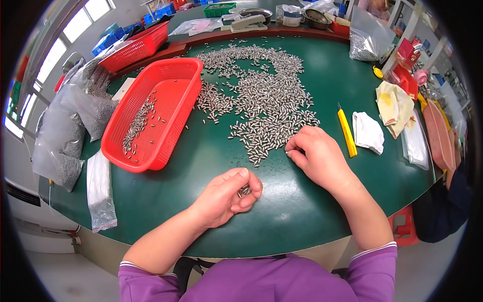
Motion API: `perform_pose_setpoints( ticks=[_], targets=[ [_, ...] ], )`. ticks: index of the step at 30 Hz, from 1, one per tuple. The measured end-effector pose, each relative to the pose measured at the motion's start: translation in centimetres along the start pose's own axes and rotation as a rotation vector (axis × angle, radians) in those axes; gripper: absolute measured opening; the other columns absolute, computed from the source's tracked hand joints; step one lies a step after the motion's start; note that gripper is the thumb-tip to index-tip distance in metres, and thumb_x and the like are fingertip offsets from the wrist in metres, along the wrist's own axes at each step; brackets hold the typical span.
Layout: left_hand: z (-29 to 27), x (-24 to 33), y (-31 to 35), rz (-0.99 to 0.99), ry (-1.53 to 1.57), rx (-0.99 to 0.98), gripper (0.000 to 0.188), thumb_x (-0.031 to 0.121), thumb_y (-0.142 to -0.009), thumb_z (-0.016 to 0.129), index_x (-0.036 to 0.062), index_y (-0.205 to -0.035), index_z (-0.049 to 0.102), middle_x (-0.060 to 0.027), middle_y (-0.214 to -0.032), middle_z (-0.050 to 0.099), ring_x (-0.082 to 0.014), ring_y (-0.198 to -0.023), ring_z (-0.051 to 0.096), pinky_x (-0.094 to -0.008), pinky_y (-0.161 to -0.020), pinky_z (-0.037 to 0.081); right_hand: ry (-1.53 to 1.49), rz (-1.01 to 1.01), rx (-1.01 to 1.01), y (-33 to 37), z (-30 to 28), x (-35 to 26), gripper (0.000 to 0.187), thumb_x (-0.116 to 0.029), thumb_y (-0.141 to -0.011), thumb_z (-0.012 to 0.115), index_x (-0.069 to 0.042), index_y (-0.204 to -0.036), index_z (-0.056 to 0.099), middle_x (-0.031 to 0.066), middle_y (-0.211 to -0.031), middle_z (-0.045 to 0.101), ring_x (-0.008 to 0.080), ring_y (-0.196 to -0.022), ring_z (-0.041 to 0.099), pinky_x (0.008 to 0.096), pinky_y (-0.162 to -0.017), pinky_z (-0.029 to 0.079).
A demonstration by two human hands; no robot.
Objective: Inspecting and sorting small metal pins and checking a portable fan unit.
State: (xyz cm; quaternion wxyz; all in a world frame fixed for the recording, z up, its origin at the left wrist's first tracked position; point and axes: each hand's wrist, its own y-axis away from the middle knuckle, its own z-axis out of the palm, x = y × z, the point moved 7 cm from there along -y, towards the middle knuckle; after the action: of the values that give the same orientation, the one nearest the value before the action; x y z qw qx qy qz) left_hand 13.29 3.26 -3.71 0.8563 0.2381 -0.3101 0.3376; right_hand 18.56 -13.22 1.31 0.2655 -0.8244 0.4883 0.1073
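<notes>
A wide heap of small silvery metal pins (271, 100) spreads over the green table (297, 211). My left hand (226, 197) is curled in front of the heap, with several of the metal pins cupped in its closed fingers. At the heap's right near edge, my right hand (317, 155) is bent down with thumb and fingertips close together at the table. Whether a pin is between those fingertips is too small to make out. Left of the heap stands a red perforated plastic basket (187, 108) with a loose strip of pins on its bottom.
Clear bags of metal parts (68, 136) line the left edge, near a flat packet (100, 189). To the right lie a yellow utility knife (347, 132), a white cloth (368, 133) and a stained glove (394, 106). A stapler (249, 23) and bowls stand at the back.
</notes>
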Motion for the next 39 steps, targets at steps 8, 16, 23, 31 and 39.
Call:
perform_pose_setpoints(
  ticks=[8, 16, 23, 31, 39],
  targets=[
    [-0.1, -0.3, -0.1, -0.042, -0.02, 0.036, 0.014, 0.016, -0.098, 0.047, 0.0059, -0.107, 0.05, -0.0042, -0.087, 0.054, -0.0059, -0.06, 0.039, -0.0176, -0.046, 0.027, -0.625, -0.003, -0.21, 0.2, 1.7, -3.1, 0.007, -0.007, -0.083, 0.067, -0.007, -0.09, 0.065, 0.0021, -0.086, 0.058, 0.016, -0.08, 0.056, 0.028, -0.069, 0.046],
    [0.1, -0.5, 0.0, -0.049, -0.039, 0.057, 0.01, 0.015, -0.097, 0.049, 0.0076, -0.105, 0.048, -0.0029, -0.087, 0.054, -0.0047, -0.059, 0.038, -0.0178, -0.047, 0.027, -0.676, -0.153, -0.168, 0.2, 1.8, -4.4, 0.01, -0.005, -0.081, 0.068, -0.008, -0.091, 0.067, 0.0022, -0.085, 0.06, 0.0172, -0.083, 0.057, 0.0289, -0.072, 0.047],
    [0.4, -0.3, -0.1, -0.012, -0.072, 0.063, 0.012, 0.018, -0.099, 0.047, 0.0067, -0.1, 0.05, -0.0059, -0.083, 0.053, -0.0049, -0.056, 0.037, -0.0179, -0.045, 0.028, -0.527, -0.202, -0.001, 0.1, 0.3, -4.4, 0.015, -0.002, -0.08, 0.067, -0.007, -0.094, 0.07, 0.0034, -0.084, 0.061, 0.0173, -0.082, 0.058, 0.0292, -0.07, 0.048],
    [0.2, -0.2, -0.1, -0.006, -0.049, 0.08, 0.018, 0.019, -0.1, 0.042, 0.0049, -0.101, 0.052, -0.0081, -0.081, 0.053, -0.0084, -0.056, 0.038, -0.0198, -0.045, 0.029, -0.34, -0.013, 0.178, -0.5, -1.2, -1.1, 0.008, -0.009, -0.082, 0.065, -0.007, -0.089, 0.067, 0.0057, -0.082, 0.061, 0.0229, -0.078, 0.059, 0.0339, -0.069, 0.049],
    [0.0, 0.1, 0.0, 0.005, -0.054, 0.017, 0.029, 0.027, -0.101, 0.038, 0.003, -0.105, 0.053, -0.0076, -0.088, 0.053, -0.0106, -0.061, 0.04, -0.0215, -0.05, 0.031, -0.128, 0.114, 0.131, -0.3, -1.5, 1.0, 0.007, -0.009, -0.079, 0.066, -0.008, -0.086, 0.065, 0.006, -0.085, 0.059, 0.0248, -0.085, 0.058, 0.0371, -0.074, 0.048]
  ],
)
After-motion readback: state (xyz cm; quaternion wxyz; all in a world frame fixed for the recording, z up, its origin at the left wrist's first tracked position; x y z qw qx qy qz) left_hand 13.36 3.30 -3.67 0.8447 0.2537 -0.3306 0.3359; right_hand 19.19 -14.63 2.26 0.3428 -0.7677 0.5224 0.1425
